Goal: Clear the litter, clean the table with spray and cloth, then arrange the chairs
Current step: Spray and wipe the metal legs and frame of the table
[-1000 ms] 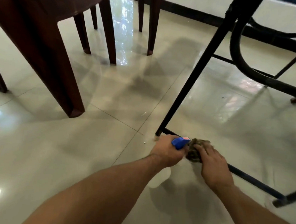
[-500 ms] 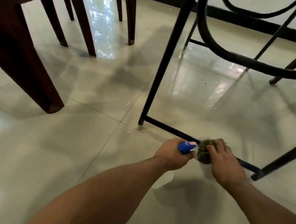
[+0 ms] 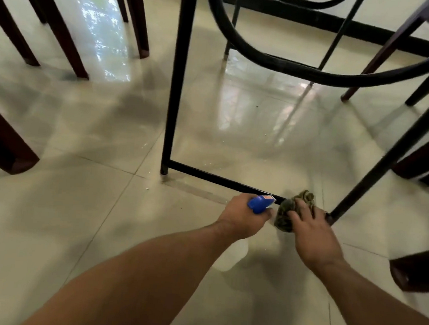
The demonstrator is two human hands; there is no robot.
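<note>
Left hand (image 3: 243, 214) grips spray bottle (image 3: 260, 204) by its blue head, pale body hanging below the fist. Right hand (image 3: 312, 233) just beside it, fingers curled on a wadded dark cloth (image 3: 284, 214), pressed against the black table frame's low bar (image 3: 215, 178) near the floor. Brown chair legs (image 3: 72, 43) stand around on glossy tile.
</note>
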